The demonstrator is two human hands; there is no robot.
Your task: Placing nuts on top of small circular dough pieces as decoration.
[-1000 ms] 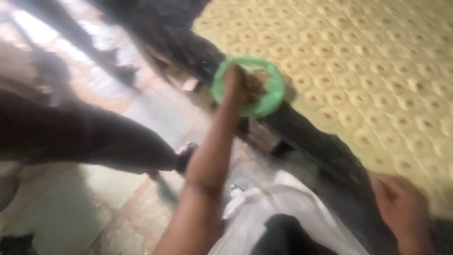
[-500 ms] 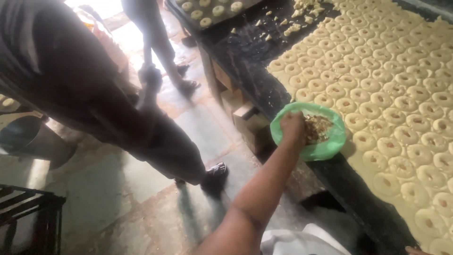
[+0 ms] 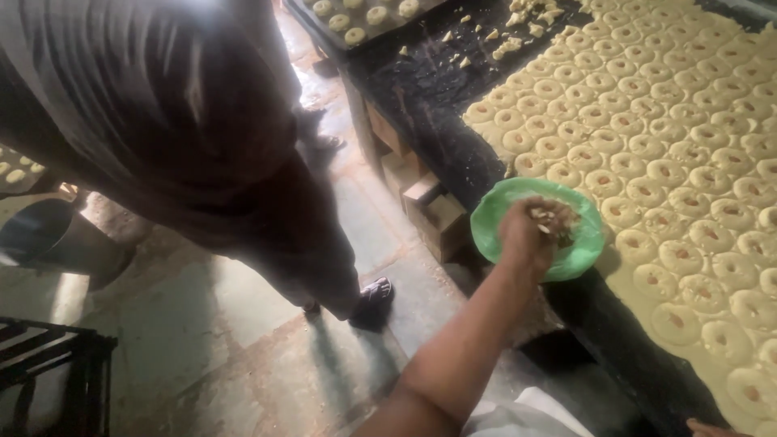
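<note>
My left hand (image 3: pixel 524 236) reaches over a green plate (image 3: pixel 494 212) that rests at the near edge of a dark table (image 3: pixel 441 121). Its fingers are bunched in the chopped nuts (image 3: pixel 558 220) piled on the plate. Beside the plate, a sheet of pale ring-shaped dough pieces (image 3: pixel 672 146) with dented centres covers the table to the right. Only a sliver of my right hand (image 3: pixel 706 427) shows at the bottom right corner, by the table's edge.
Another person in dark clothes (image 3: pixel 186 121) stands close on the left, one foot (image 3: pixel 374 293) on the stone floor. A tray of dough pieces (image 3: pixel 356 20) sits at the top. A metal bucket (image 3: pixel 57 243) and black rack (image 3: pixel 48 372) are on the left.
The view swung from a blur to the table edge. The green plate, held up a second ago, now rests at the edge, and my left hand has moved from its rim into the nuts.
</note>
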